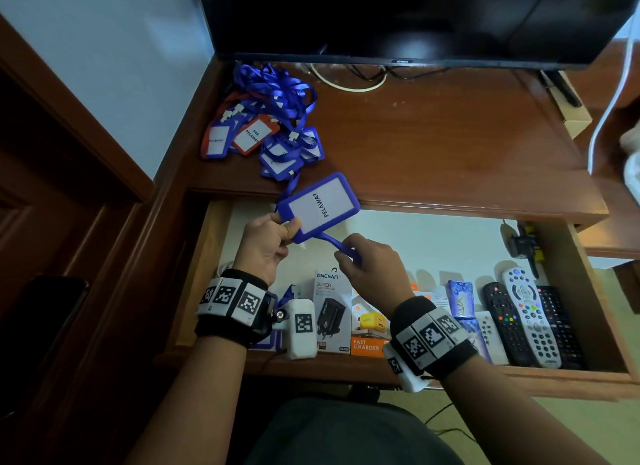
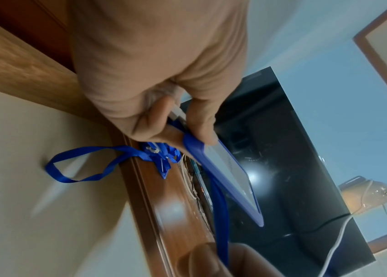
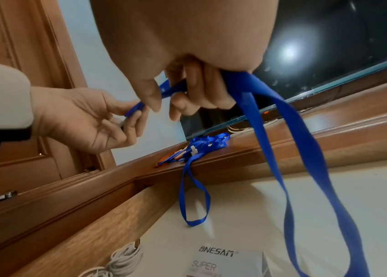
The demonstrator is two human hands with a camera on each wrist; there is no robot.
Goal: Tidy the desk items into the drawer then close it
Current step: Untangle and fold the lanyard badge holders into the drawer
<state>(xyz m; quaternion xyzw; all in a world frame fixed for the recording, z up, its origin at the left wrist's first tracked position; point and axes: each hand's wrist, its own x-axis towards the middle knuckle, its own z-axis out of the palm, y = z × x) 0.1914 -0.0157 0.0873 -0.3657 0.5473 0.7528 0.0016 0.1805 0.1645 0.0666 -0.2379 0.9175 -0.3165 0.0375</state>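
My left hand (image 1: 277,237) pinches the lower corner of a blue badge holder (image 1: 320,206) reading PELAWAT, held above the open drawer (image 1: 460,237). The badge holder (image 2: 225,176) shows edge-on in the left wrist view. My right hand (image 1: 367,260) grips its blue lanyard (image 1: 337,244) close to the card; the lanyard (image 3: 289,153) hangs from the fingers in a long loop over the drawer floor. A pile of blue and red badges with lanyards (image 1: 270,125) lies on the desk's back left. One strap (image 3: 194,196) from that pile dangles over the desk edge into the drawer.
Along the drawer's front stand charger boxes (image 1: 332,312), small blue boxes (image 1: 460,300) and several remote controls (image 1: 530,319). A white cable coil (image 3: 121,262) lies at the drawer's left. A dark TV (image 1: 398,17) stands at the desk's back, cables (image 1: 349,80) beneath it.
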